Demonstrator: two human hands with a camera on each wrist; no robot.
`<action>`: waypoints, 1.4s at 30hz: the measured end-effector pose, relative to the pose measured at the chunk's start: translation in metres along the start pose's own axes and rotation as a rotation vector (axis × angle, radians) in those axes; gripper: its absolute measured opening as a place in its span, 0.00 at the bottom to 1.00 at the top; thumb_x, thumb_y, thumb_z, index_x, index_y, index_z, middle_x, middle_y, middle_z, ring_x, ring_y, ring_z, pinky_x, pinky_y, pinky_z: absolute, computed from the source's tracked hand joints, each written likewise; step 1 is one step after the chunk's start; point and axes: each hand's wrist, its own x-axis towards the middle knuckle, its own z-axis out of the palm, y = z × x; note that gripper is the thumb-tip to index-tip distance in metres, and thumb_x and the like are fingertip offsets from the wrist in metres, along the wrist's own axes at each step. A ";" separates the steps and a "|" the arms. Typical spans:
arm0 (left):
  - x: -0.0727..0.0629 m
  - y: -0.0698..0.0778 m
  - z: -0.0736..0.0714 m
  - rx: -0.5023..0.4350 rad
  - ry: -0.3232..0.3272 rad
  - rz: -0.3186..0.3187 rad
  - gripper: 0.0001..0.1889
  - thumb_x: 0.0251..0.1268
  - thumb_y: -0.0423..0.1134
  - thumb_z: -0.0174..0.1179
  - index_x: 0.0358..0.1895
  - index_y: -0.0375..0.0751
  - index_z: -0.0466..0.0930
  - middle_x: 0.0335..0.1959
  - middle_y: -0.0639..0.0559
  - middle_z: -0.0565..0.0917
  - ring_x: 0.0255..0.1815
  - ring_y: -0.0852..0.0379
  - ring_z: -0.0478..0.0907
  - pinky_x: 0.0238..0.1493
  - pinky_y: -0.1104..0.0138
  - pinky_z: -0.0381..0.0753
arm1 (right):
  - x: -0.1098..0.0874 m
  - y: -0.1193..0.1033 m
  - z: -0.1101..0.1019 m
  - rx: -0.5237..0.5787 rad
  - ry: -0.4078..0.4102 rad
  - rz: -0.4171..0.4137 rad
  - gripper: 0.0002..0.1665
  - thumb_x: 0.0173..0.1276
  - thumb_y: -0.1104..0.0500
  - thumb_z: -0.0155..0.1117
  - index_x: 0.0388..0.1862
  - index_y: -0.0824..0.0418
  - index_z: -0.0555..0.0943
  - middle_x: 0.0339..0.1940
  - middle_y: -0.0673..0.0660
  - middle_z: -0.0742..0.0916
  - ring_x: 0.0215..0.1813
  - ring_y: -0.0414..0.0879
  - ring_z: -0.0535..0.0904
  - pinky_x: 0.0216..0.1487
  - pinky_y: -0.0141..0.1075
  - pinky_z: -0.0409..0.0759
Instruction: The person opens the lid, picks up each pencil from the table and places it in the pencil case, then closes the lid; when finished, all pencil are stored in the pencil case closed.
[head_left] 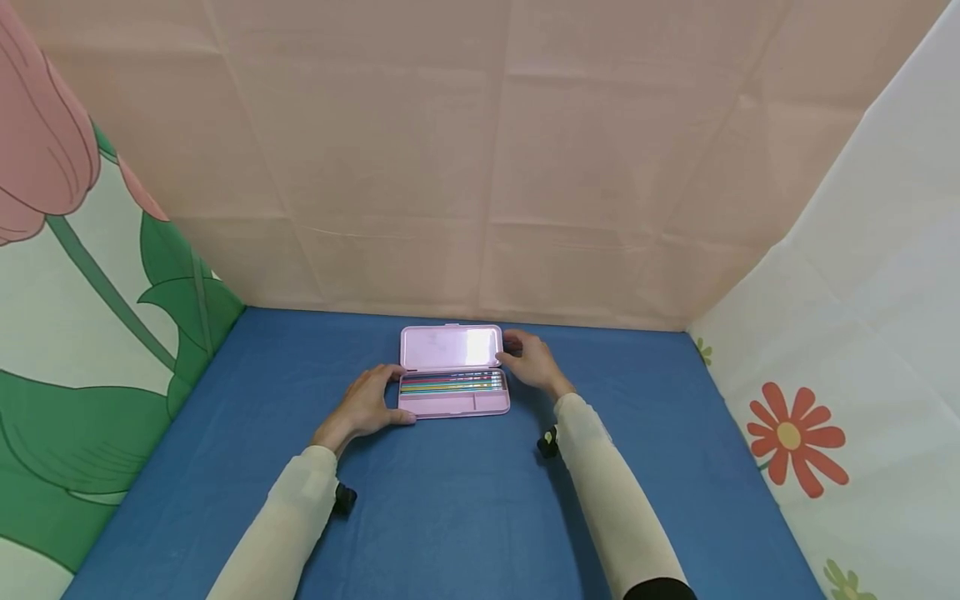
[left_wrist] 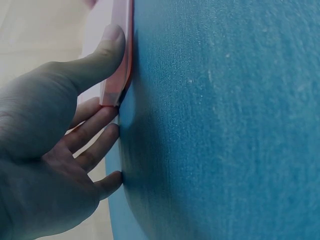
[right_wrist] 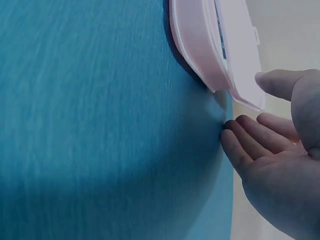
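A pink pencil case (head_left: pixel 453 403) lies opened flat on the blue cloth, its lid (head_left: pixel 442 347) tipped back on the far side. Inside the base, several coloured pencils (head_left: pixel 450 384) lie side by side in the rear compartment. My left hand (head_left: pixel 369 400) holds the base at its left end, thumb along the front wall and fingers at the side and back corner. At the lid's right edge is my right hand (head_left: pixel 531 362), thumb on the inner face (right_wrist: pixel 252 75) and fingers around the outer side, close over the cloth.
Blue cloth (head_left: pixel 450 508) covers the table around the case. A beige sheet (head_left: pixel 480 167) rises behind the far edge. Printed panels stand at the left (head_left: pixel 82 333) and right (head_left: pixel 847 333). Each wrist carries a small black device (head_left: pixel 344 499).
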 end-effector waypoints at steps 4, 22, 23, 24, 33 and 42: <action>-0.001 0.001 0.000 -0.006 -0.001 0.002 0.47 0.62 0.47 0.87 0.80 0.36 0.74 0.81 0.32 0.77 0.84 0.28 0.70 0.86 0.31 0.68 | 0.002 -0.001 0.003 0.022 0.001 -0.006 0.35 0.85 0.55 0.70 0.84 0.63 0.74 0.78 0.64 0.86 0.78 0.62 0.84 0.82 0.58 0.82; 0.001 -0.001 0.002 -0.017 0.000 -0.013 0.47 0.63 0.46 0.87 0.81 0.38 0.73 0.83 0.33 0.75 0.85 0.29 0.68 0.87 0.30 0.67 | -0.001 -0.008 0.005 0.062 0.139 -0.029 0.32 0.82 0.61 0.72 0.81 0.61 0.77 0.67 0.64 0.90 0.69 0.61 0.89 0.75 0.57 0.87; 0.001 -0.002 0.002 -0.015 0.000 -0.014 0.47 0.63 0.46 0.87 0.81 0.38 0.73 0.83 0.33 0.75 0.85 0.29 0.68 0.87 0.30 0.67 | -0.002 -0.008 0.004 0.059 0.142 -0.034 0.32 0.82 0.61 0.72 0.81 0.60 0.77 0.67 0.64 0.90 0.68 0.61 0.89 0.75 0.57 0.87; 0.001 -0.002 0.002 -0.014 0.001 -0.016 0.47 0.63 0.46 0.87 0.81 0.38 0.73 0.83 0.33 0.75 0.85 0.29 0.68 0.87 0.30 0.66 | -0.003 -0.009 0.003 0.056 0.142 -0.038 0.32 0.82 0.61 0.72 0.81 0.59 0.76 0.66 0.64 0.90 0.68 0.61 0.89 0.75 0.58 0.87; -0.002 0.000 0.002 -0.007 0.013 -0.031 0.47 0.64 0.48 0.86 0.83 0.39 0.72 0.85 0.31 0.72 0.87 0.27 0.66 0.88 0.29 0.64 | -0.013 -0.018 -0.006 0.010 0.111 -0.116 0.33 0.83 0.59 0.71 0.83 0.57 0.76 0.64 0.63 0.91 0.66 0.61 0.90 0.73 0.61 0.88; -0.010 -0.001 0.004 0.034 0.040 0.019 0.47 0.67 0.51 0.83 0.84 0.36 0.71 0.84 0.30 0.74 0.86 0.26 0.69 0.85 0.29 0.68 | -0.025 -0.028 -0.010 -0.006 0.099 -0.171 0.28 0.84 0.57 0.71 0.78 0.62 0.80 0.65 0.64 0.91 0.67 0.62 0.89 0.75 0.59 0.87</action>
